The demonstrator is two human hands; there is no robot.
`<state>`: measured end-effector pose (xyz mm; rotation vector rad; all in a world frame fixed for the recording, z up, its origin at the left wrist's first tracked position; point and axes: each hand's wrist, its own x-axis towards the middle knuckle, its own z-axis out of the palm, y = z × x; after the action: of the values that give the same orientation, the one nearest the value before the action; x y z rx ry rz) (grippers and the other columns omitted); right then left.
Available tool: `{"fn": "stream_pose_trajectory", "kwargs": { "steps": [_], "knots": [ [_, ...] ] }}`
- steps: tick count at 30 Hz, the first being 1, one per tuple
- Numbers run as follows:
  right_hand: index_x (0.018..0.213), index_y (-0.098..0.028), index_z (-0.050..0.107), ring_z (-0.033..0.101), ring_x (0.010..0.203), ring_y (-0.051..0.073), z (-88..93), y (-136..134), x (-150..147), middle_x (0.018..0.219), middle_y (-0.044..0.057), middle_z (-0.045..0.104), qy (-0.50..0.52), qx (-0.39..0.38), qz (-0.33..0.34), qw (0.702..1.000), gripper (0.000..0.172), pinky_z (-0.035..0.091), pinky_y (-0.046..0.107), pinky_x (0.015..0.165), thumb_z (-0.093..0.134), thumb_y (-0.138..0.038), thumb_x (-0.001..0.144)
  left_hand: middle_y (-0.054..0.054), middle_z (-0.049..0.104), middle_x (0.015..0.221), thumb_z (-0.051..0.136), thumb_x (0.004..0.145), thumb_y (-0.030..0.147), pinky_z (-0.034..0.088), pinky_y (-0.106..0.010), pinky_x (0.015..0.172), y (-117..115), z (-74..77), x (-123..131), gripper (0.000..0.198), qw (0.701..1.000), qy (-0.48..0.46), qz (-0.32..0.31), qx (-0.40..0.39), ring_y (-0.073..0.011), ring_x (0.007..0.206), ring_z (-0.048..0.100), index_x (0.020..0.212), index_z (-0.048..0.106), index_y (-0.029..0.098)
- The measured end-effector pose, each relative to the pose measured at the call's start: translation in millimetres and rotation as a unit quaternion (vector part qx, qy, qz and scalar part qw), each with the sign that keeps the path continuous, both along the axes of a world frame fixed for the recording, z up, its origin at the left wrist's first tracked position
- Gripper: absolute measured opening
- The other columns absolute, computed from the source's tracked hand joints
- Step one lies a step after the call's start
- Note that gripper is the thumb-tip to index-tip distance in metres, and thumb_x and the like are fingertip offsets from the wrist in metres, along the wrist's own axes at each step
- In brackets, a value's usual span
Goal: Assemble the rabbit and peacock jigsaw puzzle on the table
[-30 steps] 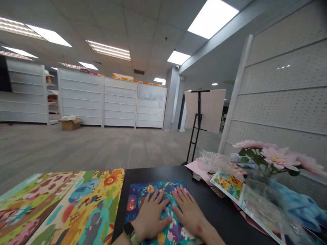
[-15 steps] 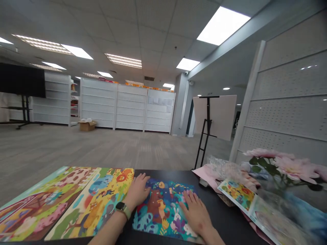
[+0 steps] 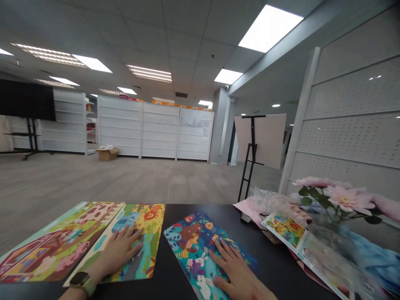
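My left hand (image 3: 121, 250) lies flat with its fingers spread on the yellow animal picture sheet (image 3: 150, 241), and a watch (image 3: 81, 280) is on that wrist. To its left is a farm picture sheet (image 3: 62, 246) with a red barn and a pink pig. Over on the right, my right hand (image 3: 233, 266) rests palm down, fingers apart, on a blue forest picture sheet (image 3: 200, 237) that shows a bear and rabbits. This blue sheet sits at an angle on the black table (image 3: 175, 287). Neither hand grips anything.
At the right of the table are pink flowers (image 3: 346, 198), crumpled clear plastic (image 3: 271, 202) and a folded printed card (image 3: 287, 229). Beyond stand an easel with a board (image 3: 268, 139), white shelves (image 3: 159, 131), a cardboard box (image 3: 107, 154) and a black screen (image 3: 26, 100).
My left hand has moved left from the blue sheet onto the yellow one. The blue sheet has turned and now lies slanted, with my right hand still on it. The yellow sheet's near edge has shifted right.
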<state>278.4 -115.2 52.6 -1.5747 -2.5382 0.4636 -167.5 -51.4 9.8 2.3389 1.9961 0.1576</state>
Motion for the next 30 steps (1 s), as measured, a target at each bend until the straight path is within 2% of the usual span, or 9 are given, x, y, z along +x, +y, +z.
{"fn": "stream_pose_trajectory", "kwargs": {
  "steps": [2,4,8,10,15,22,30],
  "knots": [
    [0.154,-0.039,0.036,0.015,0.154,0.034,-13.2,5.4,-7.8,0.167,0.002,0.021,-0.011,0.005,-0.033,0.999,0.068,0.013,0.058,0.123,0.047,-0.066,0.093,-0.011,0.032,0.164,0.035,0.099,0.056,0.017,-0.059,0.12,-7.1,-0.7,13.5,0.061,1.0,0.012,0.009,0.006,-0.0371,0.152,0.024,0.153,0.041,0.029],
    [0.154,-0.034,0.039,0.021,0.153,0.033,-25.2,12.9,-19.6,0.165,0.002,0.026,-0.033,0.042,-0.1,0.994,0.066,0.018,0.054,0.123,0.042,-0.065,0.095,-0.011,0.033,0.163,0.035,0.099,0.055,0.018,-0.059,0.119,-12.8,-0.1,28.9,0.061,1.0,0.02,0.017,0.015,-0.0377,0.151,0.025,0.153,0.041,0.028],
    [0.154,-0.021,0.042,0.026,0.151,0.038,-40.5,28.5,-49.4,0.162,0.011,0.032,-0.069,0.098,-0.215,0.969,0.064,0.022,0.058,0.12,0.038,-0.052,0.098,-0.014,0.034,0.163,0.033,0.099,0.055,0.019,-0.061,0.118,-20.3,0.8,60.3,0.063,0.999,0.021,0.03,0.018,-0.0408,0.151,0.025,0.154,0.04,0.026],
    [0.153,-0.017,0.043,0.026,0.15,0.042,-45.4,34.9,-63.4,0.161,0.015,0.034,-0.073,0.105,-0.235,0.964,0.062,0.021,0.062,0.119,0.038,-0.046,0.098,-0.013,0.033,0.163,0.033,0.098,0.055,0.018,-0.062,0.118,-20.5,-0.1,75.7,0.063,1.0,0.017,0.023,0.011,-0.0417,0.151,0.023,0.155,0.039,0.026],
    [0.153,-0.017,0.042,0.025,0.15,0.044,-55.8,44.8,-83.0,0.162,0.018,0.034,-0.078,0.131,-0.277,0.949,0.059,0.015,0.065,0.118,0.033,-0.041,0.101,-0.007,0.03,0.165,0.033,0.098,0.056,0.015,-0.063,0.118,-15.9,-2.2,107.6,0.06,1.0,0.01,-0.005,0.006,-0.0422,0.151,0.02,0.155,0.036,0.035],
    [0.153,-0.02,0.044,0.027,0.149,0.043,-60.7,55.6,-87.8,0.161,0.017,0.036,-0.078,0.143,-0.302,0.939,0.057,0.017,0.064,0.116,0.033,-0.039,0.1,-0.005,0.03,0.165,0.034,0.093,0.073,0.014,-0.063,0.119,-17.1,0.7,113.5,0.07,0.999,-0.012,-0.036,0.01,-0.0435,0.151,0.021,0.154,0.036,0.038],
    [0.153,-0.02,0.044,0.028,0.149,0.042,-54.1,52.1,-90.7,0.161,0.016,0.037,-0.09,0.142,-0.305,0.937,0.057,0.016,0.063,0.118,0.033,-0.039,0.101,-0.007,0.032,0.164,0.038,0.086,0.082,0.01,-0.064,0.119,-20.8,5.7,112.2,0.079,0.998,-0.031,-0.045,0.008,-0.0438,0.151,0.021,0.153,0.036,0.04]
  ]
}}
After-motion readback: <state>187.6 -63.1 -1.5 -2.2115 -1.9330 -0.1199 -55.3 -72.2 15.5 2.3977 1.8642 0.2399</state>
